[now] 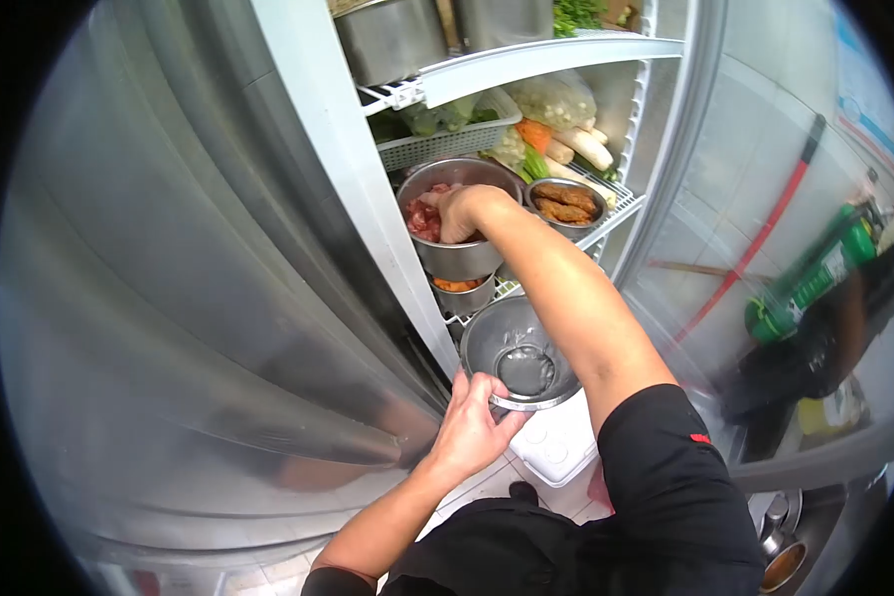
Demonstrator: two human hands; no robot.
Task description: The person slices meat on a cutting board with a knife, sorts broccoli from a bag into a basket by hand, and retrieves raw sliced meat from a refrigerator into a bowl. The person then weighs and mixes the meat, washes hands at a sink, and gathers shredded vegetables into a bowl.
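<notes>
My left hand (474, 422) grips the rim of a metal bowl (487, 333), thumb over the edge. The bowl tilts toward me and holds only a wet sheen at its bottom. My right hand (464, 214) reaches down into a steel pot (457, 260) on the fridge shelf, among pieces of raw meat (424, 219). Its fingertips are sunk in the meat and hidden. To the right of the pot stands a small metal bowl of browned, sauced food (564, 202). Beneath the pot sits another metal container (464, 298) with orange contents.
A grey plastic basket (437, 149) of greens and bagged vegetables fills the shelf behind. White radishes (586, 147) lie to its right. The glass door (725, 199) stands open at right, steel panels (219, 298) at left. A white lidded box (556, 447) is below the bowl.
</notes>
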